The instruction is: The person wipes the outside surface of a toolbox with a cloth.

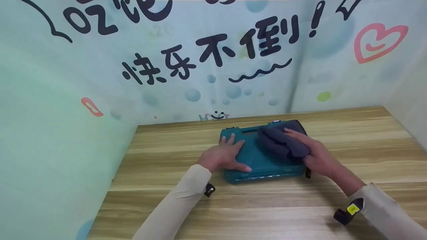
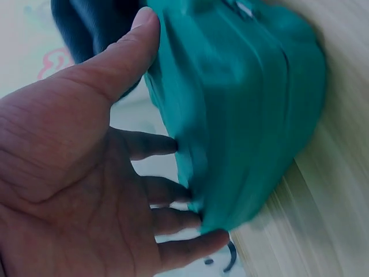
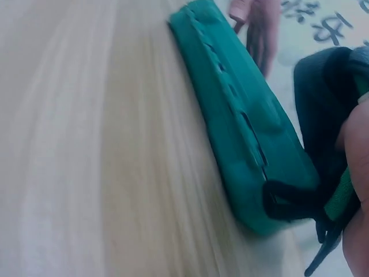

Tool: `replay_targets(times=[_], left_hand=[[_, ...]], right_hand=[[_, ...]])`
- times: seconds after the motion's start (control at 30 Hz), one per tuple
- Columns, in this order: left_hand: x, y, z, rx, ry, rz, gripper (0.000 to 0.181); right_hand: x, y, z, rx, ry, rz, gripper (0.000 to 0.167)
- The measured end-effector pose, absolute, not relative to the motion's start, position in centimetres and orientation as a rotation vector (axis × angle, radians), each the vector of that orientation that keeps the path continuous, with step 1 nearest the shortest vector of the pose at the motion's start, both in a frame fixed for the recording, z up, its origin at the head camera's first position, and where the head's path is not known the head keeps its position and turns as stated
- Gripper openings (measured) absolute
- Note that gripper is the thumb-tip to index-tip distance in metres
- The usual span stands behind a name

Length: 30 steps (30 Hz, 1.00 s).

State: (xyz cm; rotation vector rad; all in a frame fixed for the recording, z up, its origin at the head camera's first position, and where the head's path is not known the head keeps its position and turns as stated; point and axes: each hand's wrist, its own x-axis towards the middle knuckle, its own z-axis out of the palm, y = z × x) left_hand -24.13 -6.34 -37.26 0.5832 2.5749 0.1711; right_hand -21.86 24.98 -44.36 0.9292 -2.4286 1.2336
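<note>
A teal plastic carrying case (image 1: 257, 156) lies flat on the table, its handle side toward the back wall. My left hand (image 1: 225, 156) rests on the left part of its lid with fingers spread. In the left wrist view, the left fingertips (image 2: 193, 249) touch the case near its edge. A dark navy cloth (image 1: 283, 141) is bunched on the right part of the lid, and my right hand (image 1: 318, 156) grips it there. Part of the cloth hangs over the near right corner. In the right wrist view the right hand shows only at the edge, and its fingers are mostly hidden.
The wood-grain table (image 1: 233, 213) extends around the case. Behind it stands a pale printed backdrop (image 1: 206, 93) with dark lettering, and a pale panel (image 1: 66, 150) rises at the left. Each wrist carries a small black camera (image 1: 345, 213).
</note>
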Motion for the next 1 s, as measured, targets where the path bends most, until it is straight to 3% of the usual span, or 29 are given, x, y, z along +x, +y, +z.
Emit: replay_targets(times=[0.1, 0.27, 0.37, 0.63, 1.0], left_hand=[[-23.8, -4.8, -37.0, 0.583, 2.559, 0.128, 0.107], [-24.1, -2.3, -36.8, 0.594, 2.56, 0.079, 0.114], [-24.4, -1.2, -37.2, 0.608, 2.581, 0.042, 0.118], [-24.4, 0.2, -38.3, 0.586, 2.629, -0.03, 0.126], [-23.9, 0.7, -38.5, 0.522, 2.65, 0.041, 0.122]], right_hand=[[-22.7, 25.6, -44.5, 0.778, -2.397, 1.343, 0.068], [-24.0, 26.3, -44.7, 0.479, -2.394, 1.604, 0.025], [-24.7, 26.5, -44.8, 0.307, -2.422, 1.721, 0.011], [-26.2, 26.7, -45.0, 0.094, -2.43, 1.848, 0.014], [-27.9, 25.6, -44.8, -0.185, -2.423, 1.979, 0.044]])
